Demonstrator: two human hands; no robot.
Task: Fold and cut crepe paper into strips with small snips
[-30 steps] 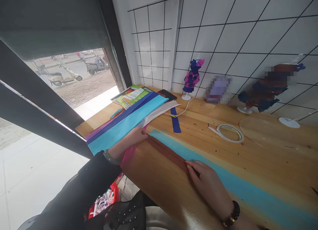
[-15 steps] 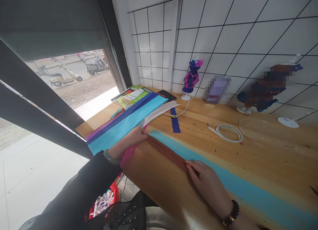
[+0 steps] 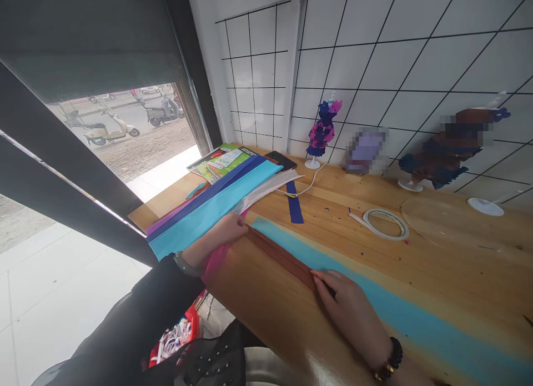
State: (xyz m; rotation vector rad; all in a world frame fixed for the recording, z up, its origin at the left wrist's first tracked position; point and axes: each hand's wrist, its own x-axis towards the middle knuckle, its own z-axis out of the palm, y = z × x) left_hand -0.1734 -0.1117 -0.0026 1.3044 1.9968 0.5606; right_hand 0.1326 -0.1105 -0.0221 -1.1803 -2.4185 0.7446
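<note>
A long narrow strip of brown crepe paper (image 3: 281,256) lies lengthwise on the wooden table, with a crease or seam running along it. My left hand (image 3: 231,228) is closed on its far end. Fingertips of my right hand (image 3: 342,295) pinch the strip at its near end. Just beyond it, a long light-blue paper strip (image 3: 375,292) lies flat and runs off toward the lower right. Pink paper (image 3: 216,262) shows under my left forearm. Beside that forearm, folded sheets of turquoise paper (image 3: 220,205), dark blue, purple and white are laid out.
A roll of double-sided tape (image 3: 385,224) and a dark blue strip (image 3: 295,204) lie on the table (image 3: 353,202). Two paper-dressed stands, one purple-and-pink (image 3: 321,131), stand by the tiled wall. Packets (image 3: 220,163) sit at the far left. A red container (image 3: 194,322) is below the edge.
Both hands keep the same hold on the brown crepe paper strip. The whole view has shifted very slightly; nothing else visibly differs.
</note>
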